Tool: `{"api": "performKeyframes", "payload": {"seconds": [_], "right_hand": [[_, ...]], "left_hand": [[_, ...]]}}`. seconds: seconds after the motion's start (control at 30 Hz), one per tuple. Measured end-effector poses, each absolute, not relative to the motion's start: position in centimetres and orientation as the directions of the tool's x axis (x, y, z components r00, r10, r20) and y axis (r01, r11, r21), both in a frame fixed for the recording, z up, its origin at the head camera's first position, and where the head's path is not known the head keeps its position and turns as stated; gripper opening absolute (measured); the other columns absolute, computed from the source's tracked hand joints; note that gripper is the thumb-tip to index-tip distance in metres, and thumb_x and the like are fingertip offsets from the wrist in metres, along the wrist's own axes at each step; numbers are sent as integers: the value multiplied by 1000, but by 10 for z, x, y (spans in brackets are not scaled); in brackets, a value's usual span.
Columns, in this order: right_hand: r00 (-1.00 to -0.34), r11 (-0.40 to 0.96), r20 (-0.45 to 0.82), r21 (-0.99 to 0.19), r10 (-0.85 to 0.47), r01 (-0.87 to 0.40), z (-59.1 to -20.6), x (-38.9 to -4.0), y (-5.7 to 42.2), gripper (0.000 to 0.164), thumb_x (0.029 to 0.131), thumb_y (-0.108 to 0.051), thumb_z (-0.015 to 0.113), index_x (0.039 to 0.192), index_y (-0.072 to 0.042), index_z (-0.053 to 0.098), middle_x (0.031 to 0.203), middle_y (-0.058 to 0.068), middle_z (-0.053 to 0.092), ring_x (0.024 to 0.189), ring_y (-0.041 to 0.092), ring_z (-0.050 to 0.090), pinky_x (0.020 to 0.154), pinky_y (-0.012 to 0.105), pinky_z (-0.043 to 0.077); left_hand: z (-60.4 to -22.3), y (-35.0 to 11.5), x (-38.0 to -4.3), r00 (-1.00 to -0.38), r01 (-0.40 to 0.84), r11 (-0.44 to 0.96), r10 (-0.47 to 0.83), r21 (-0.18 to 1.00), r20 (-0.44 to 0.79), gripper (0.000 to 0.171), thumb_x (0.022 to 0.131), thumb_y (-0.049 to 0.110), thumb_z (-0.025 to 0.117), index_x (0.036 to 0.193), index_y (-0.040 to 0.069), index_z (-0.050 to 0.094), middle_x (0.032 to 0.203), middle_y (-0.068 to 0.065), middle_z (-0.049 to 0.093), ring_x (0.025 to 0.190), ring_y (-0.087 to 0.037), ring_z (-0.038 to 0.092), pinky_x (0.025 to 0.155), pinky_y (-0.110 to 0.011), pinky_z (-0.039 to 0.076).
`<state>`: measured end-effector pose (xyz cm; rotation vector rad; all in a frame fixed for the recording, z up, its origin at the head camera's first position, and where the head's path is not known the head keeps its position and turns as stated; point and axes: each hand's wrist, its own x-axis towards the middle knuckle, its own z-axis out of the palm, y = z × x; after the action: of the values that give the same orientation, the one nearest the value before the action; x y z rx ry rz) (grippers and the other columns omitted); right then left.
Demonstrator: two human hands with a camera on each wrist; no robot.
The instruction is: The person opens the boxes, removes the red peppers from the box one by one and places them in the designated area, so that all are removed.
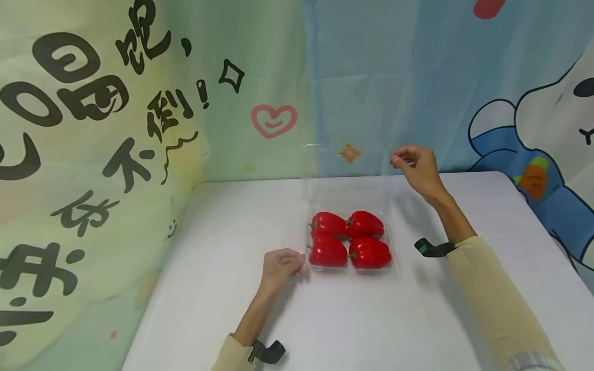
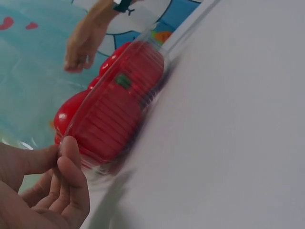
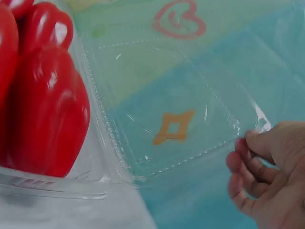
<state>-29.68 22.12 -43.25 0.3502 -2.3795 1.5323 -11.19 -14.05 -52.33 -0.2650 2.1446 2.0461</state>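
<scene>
A clear plastic clamshell box stands on the white table with several red bell peppers in its base, set in two rows. Its see-through lid is raised upright at the back, hinged to the base. My right hand pinches the lid's upper right corner between thumb and fingers. At the front left corner of the base, my left hand pinches the rim with thumb and forefinger, as the left wrist view shows. Green stems show on the peppers.
The white table reaches back to a printed cloth backdrop with dark lettering, a pink heart and a cartoon animal. Wrist cameras sit on both of my wrists, below beige sleeves.
</scene>
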Motion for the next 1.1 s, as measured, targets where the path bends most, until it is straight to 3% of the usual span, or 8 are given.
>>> {"api": "performKeyframes", "payload": {"seconds": [0.13, 0.23, 0.33, 0.5, 0.73, 0.83, 0.97, 1.1], "right_hand": [[-983, 399, 178, -899, -47, -182, -450, -307, 227, 29, 108, -8, 66, 124, 15, 67, 93, -1, 75, 78, 0, 68, 72, 13, 56], [-997, 434, 59, -898, -52, -76, -464, -311, 229, 34, 108, -8, 66, 131, 17, 65, 109, 22, 77, 77, -2, 69, 74, 13, 60], [-995, 467, -41, -884, -93, -7, -474, -313, 229, 41, 107, -7, 66, 140, 18, 61, 132, 39, 69, 79, -6, 70, 78, 14, 61], [-979, 484, -150, -872, -137, 66, -483, -314, 226, 51, 104, -2, 67, 147, 20, 52, 145, 41, 61, 84, -12, 67, 79, 9, 58], [-977, 499, -173, -862, -122, 90, -490, -311, 227, 51, 105, -5, 66, 147, 21, 53, 147, 40, 60, 91, -5, 69, 78, 5, 54], [-984, 526, -138, -848, -115, 57, -490, -307, 231, 52, 108, -14, 64, 147, 19, 54, 145, 40, 62, 102, 13, 76, 80, 8, 55], [-996, 582, -17, -813, -84, -35, -488, -294, 239, 54, 111, -22, 61, 147, 17, 55, 140, 41, 65, 119, 42, 72, 76, 3, 48], [-994, 604, 96, -790, -44, -103, -481, -275, 245, 55, 113, -28, 60, 149, 12, 57, 139, 37, 67, 125, 49, 67, 78, -1, 40]], "left_hand": [[-526, -140, -106, -968, -249, 33, 1, 968, -250, 17, 99, 8, 78, 103, -9, 77, 86, -18, 83, 70, -11, 75, 68, -19, 61], [-526, -136, -98, -966, -259, 4, 3, 966, -259, 15, 97, 6, 78, 102, -9, 77, 85, -17, 83, 69, -11, 75, 66, -20, 62], [-526, -131, -91, -964, -265, -29, 7, 964, -265, 14, 97, 4, 78, 102, -10, 77, 86, -18, 83, 68, -11, 76, 65, -20, 62], [-526, -126, -87, -964, -265, -59, 14, 962, -265, 13, 97, 2, 76, 102, -11, 76, 89, -21, 83, 67, -10, 77, 64, -20, 62], [-526, -123, -88, -970, -240, -68, 43, 968, -238, 15, 98, 1, 74, 102, -14, 75, 87, -21, 82, 66, -10, 76, 63, -21, 62], [-528, -124, -89, -973, -220, -44, 78, 975, -216, 18, 100, 4, 73, 103, -13, 74, 86, -22, 82, 68, -9, 76, 65, -22, 63], [-529, -129, -93, -977, -165, 53, 130, 985, -170, 17, 102, 6, 71, 103, -11, 75, 89, -26, 81, 71, -14, 78, 68, -25, 65], [-524, -136, -99, -986, -73, 152, 137, 986, -94, 24, 109, 11, 64, 103, -9, 75, 89, -28, 79, 73, -25, 80, 69, -30, 67]]}}
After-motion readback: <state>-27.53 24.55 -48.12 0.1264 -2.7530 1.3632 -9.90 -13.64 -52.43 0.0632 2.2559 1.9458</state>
